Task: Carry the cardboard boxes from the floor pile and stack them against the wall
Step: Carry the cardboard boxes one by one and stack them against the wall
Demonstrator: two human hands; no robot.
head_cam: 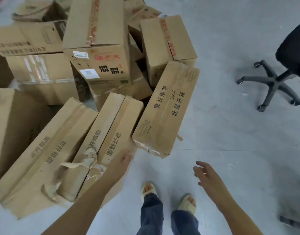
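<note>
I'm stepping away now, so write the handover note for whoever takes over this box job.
Left hand: open, reaching to the near end of a long flat brown cardboard box in the floor pile; contact unclear.
Right hand: open, in the air over the grey floor, holding nothing.
A second long brown printed box leans on the pile's right side.
A black office chair stands to the right.
Done: cannot tell; no wall stack in view.
Left: lift a box, carry it, stack it.

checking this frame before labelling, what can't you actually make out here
- Wall for stacking: not in the head view.
- Left hand contact with the long box: blurred, cannot tell.
- Office chair: seat cut off by right edge.
- Rear boxes: blurred, cropped by top edge.
- Right hand: open, holding nothing.
</note>
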